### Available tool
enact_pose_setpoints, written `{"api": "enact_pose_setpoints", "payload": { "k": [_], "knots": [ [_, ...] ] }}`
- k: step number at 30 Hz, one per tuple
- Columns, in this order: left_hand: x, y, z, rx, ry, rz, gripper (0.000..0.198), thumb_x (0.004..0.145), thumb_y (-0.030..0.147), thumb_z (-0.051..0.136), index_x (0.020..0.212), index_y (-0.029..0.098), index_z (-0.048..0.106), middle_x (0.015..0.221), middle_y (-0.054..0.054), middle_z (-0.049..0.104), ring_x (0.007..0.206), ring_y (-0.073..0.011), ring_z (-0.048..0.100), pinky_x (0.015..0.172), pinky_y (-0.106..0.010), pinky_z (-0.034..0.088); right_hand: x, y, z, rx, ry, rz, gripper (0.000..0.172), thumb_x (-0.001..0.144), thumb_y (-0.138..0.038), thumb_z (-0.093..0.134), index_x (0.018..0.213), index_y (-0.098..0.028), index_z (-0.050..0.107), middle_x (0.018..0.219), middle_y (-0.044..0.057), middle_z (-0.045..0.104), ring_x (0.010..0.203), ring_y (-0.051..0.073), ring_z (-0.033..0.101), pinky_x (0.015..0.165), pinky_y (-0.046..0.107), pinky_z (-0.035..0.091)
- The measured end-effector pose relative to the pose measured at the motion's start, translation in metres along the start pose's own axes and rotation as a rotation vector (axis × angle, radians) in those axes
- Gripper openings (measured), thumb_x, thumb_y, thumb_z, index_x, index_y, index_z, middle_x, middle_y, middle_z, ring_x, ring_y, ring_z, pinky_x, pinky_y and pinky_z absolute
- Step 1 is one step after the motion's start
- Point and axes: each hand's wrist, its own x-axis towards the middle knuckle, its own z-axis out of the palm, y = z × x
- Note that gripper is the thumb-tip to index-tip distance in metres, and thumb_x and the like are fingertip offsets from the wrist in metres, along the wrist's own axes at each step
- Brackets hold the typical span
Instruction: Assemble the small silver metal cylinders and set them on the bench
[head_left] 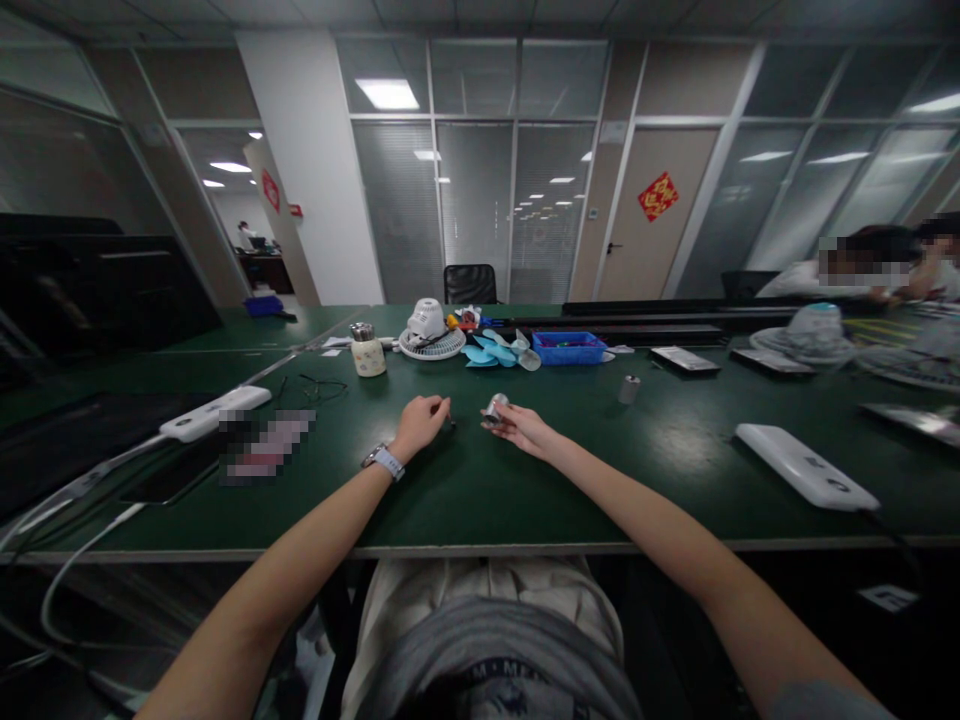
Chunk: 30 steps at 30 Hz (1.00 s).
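Observation:
In the head view, my right hand (pixel 526 430) holds a short silver metal cylinder (pixel 496 407) between thumb and fingers, a little above the green table (pixel 480 500). To its left, my left hand (pixel 421 422) is closed, wearing a watch at the wrist. A small dark piece (pixel 452 424) shows at its fingertips, too small to name. The two hands are apart. A second silver cylinder (pixel 628 389) stands on the table to the right, touched by neither hand.
Behind my hands lie a white fan part (pixel 426 322), light-blue fan blades (pixel 491 350) and a blue tray (pixel 568 348). A patterned jar (pixel 367 352) stands left of them. White power strips (pixel 806 466) flank me, with cables at left. People sit at the far right.

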Motion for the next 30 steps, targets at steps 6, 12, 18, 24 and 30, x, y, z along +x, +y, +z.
{"api": "enact_pose_setpoints", "payload": {
  "k": [6,12,18,24,30],
  "knots": [
    [-0.0008,0.0012,-0.0006,-0.023,-0.014,0.005,0.05,0.091,0.046,0.033,0.069,0.019,0.068,0.065,-0.005,0.064,0.066,-0.0183,0.056,0.061,-0.029,0.034,0.0017,0.0008,-0.0014,-0.006,0.001,-0.003,0.018,0.089,-0.021,0.06,0.105,-0.013,0.059,0.104,0.012,0.071,0.074,0.014,0.071,0.066,0.021,0.056],
    [-0.0003,-0.0011,0.0012,-0.043,-0.03,-0.005,0.05,0.091,0.047,0.033,0.07,0.019,0.068,0.066,-0.005,0.065,0.064,-0.0173,0.056,0.061,-0.028,0.034,0.0034,0.0025,-0.0023,-0.007,-0.003,-0.007,0.016,0.089,-0.02,0.059,0.103,-0.012,0.06,0.107,0.014,0.07,0.075,0.014,0.071,0.067,0.022,0.055],
    [-0.0012,-0.0016,0.0027,-0.049,-0.019,-0.002,0.049,0.091,0.046,0.034,0.07,0.018,0.068,0.065,-0.004,0.064,0.062,-0.0162,0.055,0.059,-0.027,0.032,0.0029,0.0026,-0.002,-0.003,-0.015,-0.009,0.016,0.09,-0.018,0.059,0.104,-0.012,0.059,0.106,0.014,0.07,0.075,0.014,0.071,0.066,0.021,0.055],
    [-0.0025,0.0009,0.0015,-0.08,-0.02,-0.018,0.048,0.09,0.047,0.035,0.07,0.018,0.068,0.063,-0.003,0.063,0.061,-0.0156,0.054,0.058,-0.027,0.032,0.0027,0.0023,-0.0021,-0.006,-0.031,-0.009,0.018,0.088,-0.017,0.061,0.104,-0.011,0.058,0.104,0.013,0.071,0.076,0.014,0.071,0.068,0.022,0.057],
    [-0.002,-0.0002,0.0021,-0.074,-0.02,-0.011,0.049,0.09,0.047,0.034,0.069,0.018,0.068,0.063,-0.003,0.063,0.061,-0.0156,0.054,0.059,-0.027,0.032,0.0033,0.003,-0.0034,0.002,-0.049,-0.023,0.029,0.082,-0.012,0.066,0.109,-0.014,0.056,0.102,0.01,0.071,0.079,0.015,0.071,0.074,0.025,0.058]
  ]
}}
